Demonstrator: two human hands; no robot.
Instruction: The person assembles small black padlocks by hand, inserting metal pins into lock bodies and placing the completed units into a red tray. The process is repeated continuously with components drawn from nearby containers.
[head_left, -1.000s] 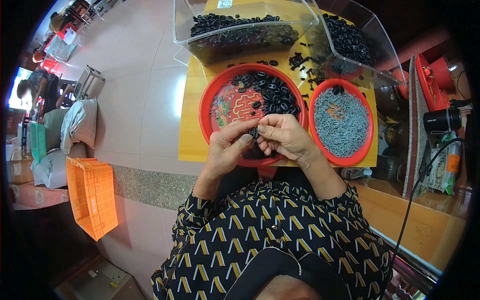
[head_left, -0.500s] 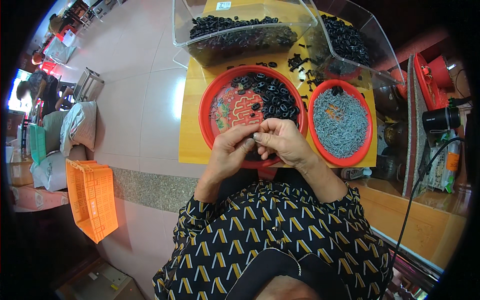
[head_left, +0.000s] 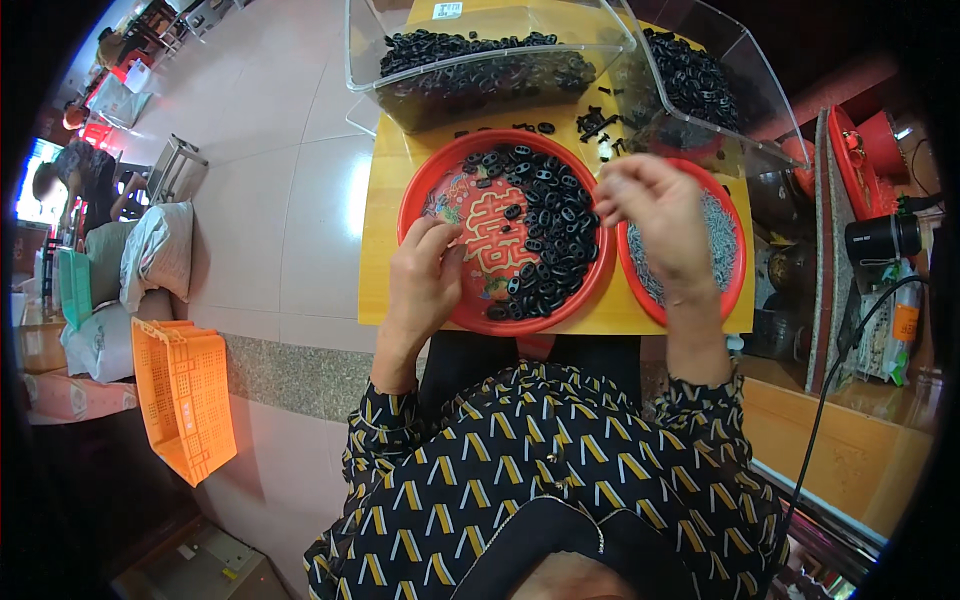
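A round red tray (head_left: 410, 205) with a printed bottom holds a heap of small black oval pieces with two holes (head_left: 545, 235), mostly along its right side. My left hand (head_left: 425, 275) is over the tray's left side, its fingers curled toward the thumb; what they hold, if anything, is hidden. My right hand (head_left: 660, 215), slightly blurred, hangs above the gap between this tray and a second red tray (head_left: 738, 285), its bent fingertips close together. What lies between them is too small to make out. The second tray holds many small silvery screws (head_left: 720, 245), partly covered by my right hand.
Two clear plastic bins, one at the back (head_left: 490, 85) and one at the back right (head_left: 750, 100), hold more black pieces. Loose black bits (head_left: 592, 122) lie on the yellow table (head_left: 385, 285). An orange crate (head_left: 185, 400) stands on the floor at left; a person (head_left: 85, 180) bends over beyond it.
My hands were together over the tray's near edge and have parted. The left has moved left, while the right has gone up and right toward the screw tray.
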